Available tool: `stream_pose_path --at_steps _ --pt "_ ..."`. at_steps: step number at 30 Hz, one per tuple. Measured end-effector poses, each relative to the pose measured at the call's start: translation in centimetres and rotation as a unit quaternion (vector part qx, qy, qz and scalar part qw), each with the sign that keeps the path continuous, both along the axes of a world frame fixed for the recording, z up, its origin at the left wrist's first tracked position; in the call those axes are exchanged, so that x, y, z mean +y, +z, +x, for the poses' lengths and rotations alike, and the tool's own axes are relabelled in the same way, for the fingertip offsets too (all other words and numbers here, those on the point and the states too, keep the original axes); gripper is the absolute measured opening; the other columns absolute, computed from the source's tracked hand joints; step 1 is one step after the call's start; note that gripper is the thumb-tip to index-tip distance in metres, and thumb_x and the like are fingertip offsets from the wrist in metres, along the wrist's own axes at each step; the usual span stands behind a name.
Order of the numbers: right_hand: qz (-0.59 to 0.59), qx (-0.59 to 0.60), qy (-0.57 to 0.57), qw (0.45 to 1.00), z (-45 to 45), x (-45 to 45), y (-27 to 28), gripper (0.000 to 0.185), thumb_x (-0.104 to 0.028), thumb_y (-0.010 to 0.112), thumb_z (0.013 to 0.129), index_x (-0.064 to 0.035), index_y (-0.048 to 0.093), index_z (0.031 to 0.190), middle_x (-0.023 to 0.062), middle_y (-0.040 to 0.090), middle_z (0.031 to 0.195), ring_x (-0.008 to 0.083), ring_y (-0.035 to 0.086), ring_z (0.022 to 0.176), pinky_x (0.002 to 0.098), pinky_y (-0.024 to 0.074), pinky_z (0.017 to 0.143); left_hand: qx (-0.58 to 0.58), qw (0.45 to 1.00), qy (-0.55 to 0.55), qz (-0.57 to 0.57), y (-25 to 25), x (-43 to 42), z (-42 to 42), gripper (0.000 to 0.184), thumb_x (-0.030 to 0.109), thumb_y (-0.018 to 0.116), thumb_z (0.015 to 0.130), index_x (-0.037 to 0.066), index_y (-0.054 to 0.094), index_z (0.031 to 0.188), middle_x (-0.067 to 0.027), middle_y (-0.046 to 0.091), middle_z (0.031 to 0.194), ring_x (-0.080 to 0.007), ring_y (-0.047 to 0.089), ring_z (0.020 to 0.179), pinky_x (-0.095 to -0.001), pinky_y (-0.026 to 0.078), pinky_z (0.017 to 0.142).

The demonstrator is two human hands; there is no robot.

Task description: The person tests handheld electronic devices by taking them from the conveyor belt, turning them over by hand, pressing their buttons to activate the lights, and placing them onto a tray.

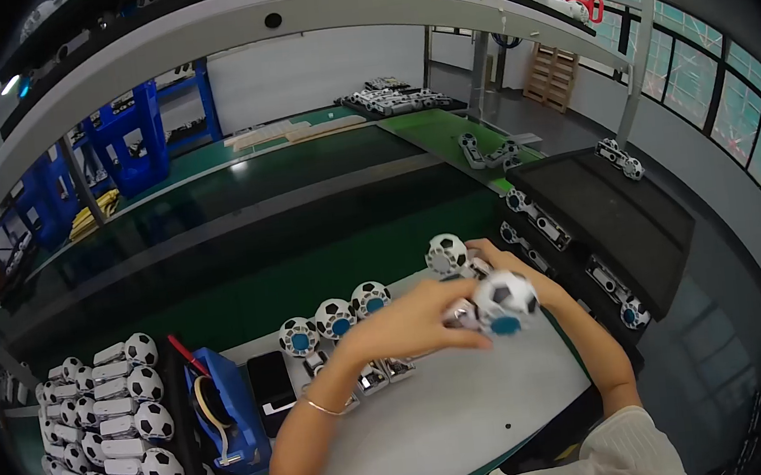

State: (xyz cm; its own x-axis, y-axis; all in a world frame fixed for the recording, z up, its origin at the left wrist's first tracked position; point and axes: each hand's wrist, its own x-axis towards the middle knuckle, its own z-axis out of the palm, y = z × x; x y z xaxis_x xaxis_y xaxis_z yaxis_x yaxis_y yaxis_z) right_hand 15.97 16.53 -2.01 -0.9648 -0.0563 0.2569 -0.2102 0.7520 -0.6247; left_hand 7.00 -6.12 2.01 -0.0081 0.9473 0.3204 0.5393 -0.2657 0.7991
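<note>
Over the white work surface (436, 434), my two hands are close together around white devices with soccer-ball-patterned ends. My left hand (407, 319) is closed around a short body beside a slightly blurred soccer-ball end (505, 297), which has a blue disc underneath. Behind that ball, my right hand (521, 271) has curled fingers, touching a white part near a second soccer-ball end (446, 254). Whether both balls belong to one device I cannot tell. Just left of my left hand, several similar ball-ended devices (335, 319) stand in a row with blue discs facing me, partly hidden by my forearm.
A blue tape dispenser (232, 407) and a dark phone (271, 381) sit on the left, beside a black tray of stacked ball-ended devices (153, 420). Black trays (617, 215) with more devices stand at right. A dark green conveyor belt (218, 262) runs behind.
</note>
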Motion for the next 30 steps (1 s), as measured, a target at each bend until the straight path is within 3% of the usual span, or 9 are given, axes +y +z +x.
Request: stream_pose_path --at_steps 3,4,6,10,14,16,20,23,30 --pt "0.059 -0.162 -0.076 0.982 3.3 -1.4 -0.6 0.068 -0.022 0.071 0.078 -0.0055 0.035 0.133 0.0221 0.063 0.094 0.033 0.062 0.088 0.0373 0.0474 0.077 0.25 0.964 -0.079 -0.039 -3.4 2.8 4.8 0.026 0.024 0.072 0.073 0.005 0.061 0.087 -0.0155 0.062 0.067 -0.0284 0.064 0.071 -0.0349 0.051 0.064" --pt "0.081 -0.198 -0.095 0.972 4.1 -2.5 0.0 0.066 -0.023 0.071 0.078 -0.0074 0.036 0.132 0.0222 0.063 0.087 0.0341 0.063 0.085 0.0378 0.048 0.074 0.24 0.967 -0.076 -0.04 -4.8 3.5 6.2 0.026 0.024 0.072 0.073 0.005 0.061 0.087 -0.0155 0.062 0.067 -0.0284 0.064 0.071 -0.0349 0.051 0.064" --pt "0.099 -0.181 -0.091 0.974 5.0 -2.9 -0.7 0.063 -0.02 0.07 0.079 -0.0091 0.037 0.131 0.0214 0.063 0.093 0.0337 0.063 0.085 0.0376 0.0484 0.073 0.447 0.892 -0.038 -0.053 -7.4 4.7 8.3 0.017 0.017 0.067 0.072 0.005 0.063 0.083 -0.0142 0.064 0.072 -0.0264 0.065 0.071 -0.0341 0.051 0.065" --pt "0.127 -0.067 -0.025 0.989 6.4 -3.9 -1.6 0.051 -0.009 0.065 0.079 -0.0135 0.046 0.126 0.0156 0.057 0.109 0.0327 0.062 0.087 0.0371 0.0499 0.075 0.506 0.855 0.041 0.108 -12.0 6.2 7.8 0.013 0.012 0.062 0.072 0.006 0.064 0.084 -0.0094 0.063 0.082 -0.0229 0.065 0.083 -0.0322 0.052 0.068" --pt "0.148 -0.126 -0.035 0.98 6.8 -3.5 -1.7 0.04 -0.004 0.063 0.079 -0.0128 0.055 0.117 0.0112 0.053 0.113 0.0311 0.062 0.088 0.0376 0.0508 0.077 0.46 0.884 0.082 0.023 -10.1 4.8 8.4 0.02 0.012 0.062 0.071 0.006 0.063 0.091 -0.0096 0.063 0.086 -0.0228 0.063 0.091 -0.0333 0.051 0.073" --pt "0.125 -0.081 -0.006 0.989 7.1 -2.5 -1.8 0.027 -0.01 0.066 0.078 -0.0103 0.062 0.105 0.0109 0.054 0.107 0.0296 0.063 0.085 0.0358 0.0515 0.077 0.526 0.838 0.125 0.075 -8.1 3.5 9.1 0.025 0.013 0.062 0.072 0.005 0.06 0.096 -0.0095 0.062 0.089 -0.0225 0.061 0.091 -0.034 0.048 0.076" --pt "0.185 -0.084 -0.023 0.979 7.8 -4.6 -1.4 0.023 -0.024 0.067 0.08 -0.0109 0.066 0.098 0.0121 0.054 0.107 0.0299 0.063 0.084 0.037 0.0527 0.072 0.547 0.819 0.124 0.122 -4.7 1.1 12.0 0.025 0.015 0.062 0.073 0.004 0.059 0.095 -0.0086 0.059 0.087 -0.0218 0.06 0.086 -0.034 0.044 0.079" --pt "0.336 -0.146 -0.1 0.925 7.6 -6.6 -3.3 0.056 -0.054 0.065 0.075 -0.0045 0.067 0.101 0.0203 0.052 0.111 0.0352 0.063 0.086 0.0406 0.0522 0.071 0.508 0.852 0.038 0.126 -4.7 0.1 13.7 0.023 0.015 0.06 0.074 0.005 0.059 0.094 -0.0077 0.057 0.082 -0.0211 0.059 0.082 -0.0324 0.042 0.077" --pt "0.308 -0.209 -0.101 0.923 7.3 -6.5 -2.0 0.057 -0.053 0.067 0.073 -0.0038 0.066 0.102 0.0185 0.052 0.101 0.035 0.062 0.082 0.0394 0.0501 0.071 0.464 0.873 -0.066 0.134 -5.2 -0.4 15.2 0.02 0.014 0.058 0.075 0.005 0.058 0.092 -0.0069 0.056 0.078 -0.0217 0.058 0.081 -0.0315 0.044 0.076"
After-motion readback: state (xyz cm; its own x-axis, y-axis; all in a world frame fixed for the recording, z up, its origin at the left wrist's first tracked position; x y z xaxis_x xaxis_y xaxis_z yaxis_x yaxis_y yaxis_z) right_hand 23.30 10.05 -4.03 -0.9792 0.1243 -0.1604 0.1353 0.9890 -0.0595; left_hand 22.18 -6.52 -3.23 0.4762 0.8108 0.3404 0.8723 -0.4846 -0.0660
